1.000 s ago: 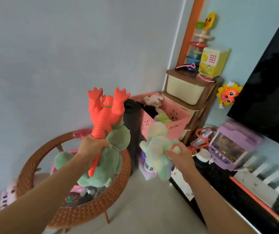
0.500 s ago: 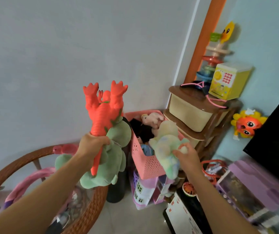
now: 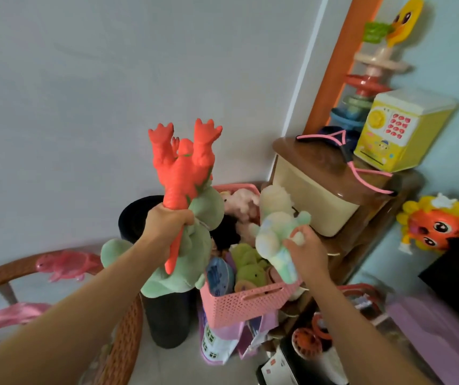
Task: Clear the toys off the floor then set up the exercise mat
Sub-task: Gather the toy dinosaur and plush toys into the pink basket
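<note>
Hands nearer, pink basket holding plush toys

both bare forearms are reaching forward and up from the lower corners of the view, the two hands sitting at about the same height and well apart. the left hand is curling into a tight fist with its back facing the camera, gripping what it is carrying. the right hand is sitting to the right of the left one, its fingers bending and pinching its load at the fingertips.
</note>
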`<state>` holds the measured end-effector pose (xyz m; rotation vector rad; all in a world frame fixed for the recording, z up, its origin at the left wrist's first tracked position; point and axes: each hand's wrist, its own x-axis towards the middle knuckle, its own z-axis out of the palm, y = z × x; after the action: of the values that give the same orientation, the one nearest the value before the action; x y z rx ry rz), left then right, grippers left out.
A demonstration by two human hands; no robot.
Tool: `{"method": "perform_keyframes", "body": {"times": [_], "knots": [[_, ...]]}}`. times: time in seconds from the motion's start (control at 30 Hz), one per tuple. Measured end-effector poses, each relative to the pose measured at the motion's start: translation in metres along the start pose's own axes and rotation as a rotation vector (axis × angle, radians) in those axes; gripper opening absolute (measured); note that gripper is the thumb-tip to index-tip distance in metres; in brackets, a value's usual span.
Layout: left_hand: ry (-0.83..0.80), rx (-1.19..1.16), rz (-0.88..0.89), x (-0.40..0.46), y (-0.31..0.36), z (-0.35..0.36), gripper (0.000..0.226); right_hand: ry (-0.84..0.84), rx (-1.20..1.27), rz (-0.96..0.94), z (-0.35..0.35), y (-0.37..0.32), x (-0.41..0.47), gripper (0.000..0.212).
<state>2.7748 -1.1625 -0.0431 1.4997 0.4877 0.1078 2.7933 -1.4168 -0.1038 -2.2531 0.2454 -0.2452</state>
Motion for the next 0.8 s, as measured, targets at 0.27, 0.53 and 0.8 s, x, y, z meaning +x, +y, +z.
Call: {"method": "perform_keyframes", "body": {"times": [0.27, 0.53, 0.8], "knots": [[0.118, 0.087, 0.031, 0.006, 0.015, 0.046, 0.018, -0.303, 0.121, 0.000, 0.040, 0.005, 0.036, 0.014], [0.330, 0.155, 0.105, 0.013, 0.025, 0.050, 0.020, -0.519, 0.204, -0.021, 0.084, 0.006, 0.054, 0.011], [0.474, 0.140, 0.043, 0.011, 0.016, 0.033, 0.019, -0.822, 0.121, -0.178, 0.102, -0.006, 0.074, 0.032]]}}
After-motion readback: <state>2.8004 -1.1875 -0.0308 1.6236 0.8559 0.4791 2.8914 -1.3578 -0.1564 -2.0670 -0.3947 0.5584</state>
